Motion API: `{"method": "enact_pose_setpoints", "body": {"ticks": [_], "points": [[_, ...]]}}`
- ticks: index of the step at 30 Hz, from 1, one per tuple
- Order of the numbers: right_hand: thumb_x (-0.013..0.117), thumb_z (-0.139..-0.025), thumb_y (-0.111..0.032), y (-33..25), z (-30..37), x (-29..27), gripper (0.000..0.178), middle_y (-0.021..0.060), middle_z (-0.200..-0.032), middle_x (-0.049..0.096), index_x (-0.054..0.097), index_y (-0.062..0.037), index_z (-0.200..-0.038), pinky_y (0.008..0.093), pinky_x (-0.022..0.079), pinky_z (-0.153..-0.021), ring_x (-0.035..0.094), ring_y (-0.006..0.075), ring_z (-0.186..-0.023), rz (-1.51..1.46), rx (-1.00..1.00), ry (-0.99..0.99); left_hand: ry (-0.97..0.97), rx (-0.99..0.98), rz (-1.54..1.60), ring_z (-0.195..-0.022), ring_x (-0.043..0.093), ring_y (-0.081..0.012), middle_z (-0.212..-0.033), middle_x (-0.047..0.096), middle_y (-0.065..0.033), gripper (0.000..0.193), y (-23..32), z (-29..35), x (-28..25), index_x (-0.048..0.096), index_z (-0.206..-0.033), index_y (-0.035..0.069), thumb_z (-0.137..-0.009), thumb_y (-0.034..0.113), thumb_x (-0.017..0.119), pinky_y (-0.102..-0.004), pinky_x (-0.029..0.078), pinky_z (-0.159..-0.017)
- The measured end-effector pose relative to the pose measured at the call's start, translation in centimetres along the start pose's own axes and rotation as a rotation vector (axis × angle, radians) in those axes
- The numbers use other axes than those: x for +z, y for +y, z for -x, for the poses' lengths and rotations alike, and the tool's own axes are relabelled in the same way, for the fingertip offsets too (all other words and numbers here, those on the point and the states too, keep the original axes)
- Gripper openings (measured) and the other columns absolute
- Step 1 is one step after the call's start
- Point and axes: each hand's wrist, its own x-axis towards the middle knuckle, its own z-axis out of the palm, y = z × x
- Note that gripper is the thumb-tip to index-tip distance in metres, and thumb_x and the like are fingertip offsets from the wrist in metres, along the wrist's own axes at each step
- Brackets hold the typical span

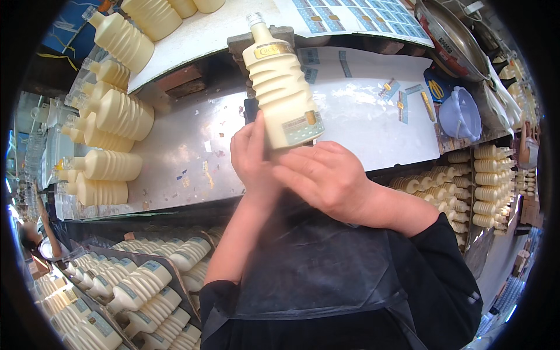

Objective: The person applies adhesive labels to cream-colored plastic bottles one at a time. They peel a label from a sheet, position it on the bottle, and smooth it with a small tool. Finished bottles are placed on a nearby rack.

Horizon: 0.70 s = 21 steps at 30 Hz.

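Note:
A cream-coloured ribbed bottle with a clear neck lies tilted away from me on a dark block-like stand, its neck to the far side. It carries a gold label near the shoulder and a blue-green label with a gold patch near its base. My left hand is closed along the bottle's lower left side, its fingers partly hidden and slightly blurred. Just below the base, my right hand has its fingers stretched out towards my left hand, with its upper edge at the bottle's bottom.
The metal worktop has label scraps on it. Loose labels lie on a white sheet at right, beside a lilac bucket. Label sheets cover the raised shelf. Similar bottles stand at left; crates of bottles sit below.

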Motion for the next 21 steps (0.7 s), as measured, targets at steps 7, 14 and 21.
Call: {"method": "enact_pose_setpoints", "body": {"ticks": [7,14,21], "points": [[0.073,-0.090,-0.010,2.5,-0.8,-1.0,0.020,0.0129,-0.082,0.073,0.068,-0.0059,-0.109,0.0368,0.056,-0.060,0.072,0.0298,-0.068,0.069,0.467,0.080,-0.056,-0.044,0.106,-0.102,0.060,-0.0305,-0.111,0.065,-0.0124,0.079,-0.3,0.0,-0.7,0.062,-0.138,0.001,-0.065,0.014,0.088,-0.0410,0.049,-0.090],[0.072,-0.090,-0.012,2.2,-0.8,0.4,0.022,0.0130,-0.073,0.071,0.065,-0.0086,-0.110,0.0385,0.055,-0.058,0.071,0.0309,-0.063,-0.014,0.603,-0.101,-0.098,-0.062,0.102,-0.107,0.058,-0.0319,-0.115,0.065,-0.0133,0.080,-0.8,0.2,-1.0,0.058,-0.140,0.000,-0.067,0.017,0.087,-0.0424,0.047,-0.096],[0.072,-0.091,-0.021,3.7,3.8,1.1,0.024,0.0120,-0.063,0.066,0.066,-0.0091,-0.110,0.0380,0.051,-0.054,0.067,0.0300,-0.055,-0.176,0.856,0.032,-0.213,-0.236,0.242,-0.124,0.049,-0.0340,-0.131,0.056,-0.0192,0.077,-1.6,0.5,-1.5,0.046,-0.147,-0.002,-0.083,0.031,0.075,-0.0464,0.037,-0.110]]}}
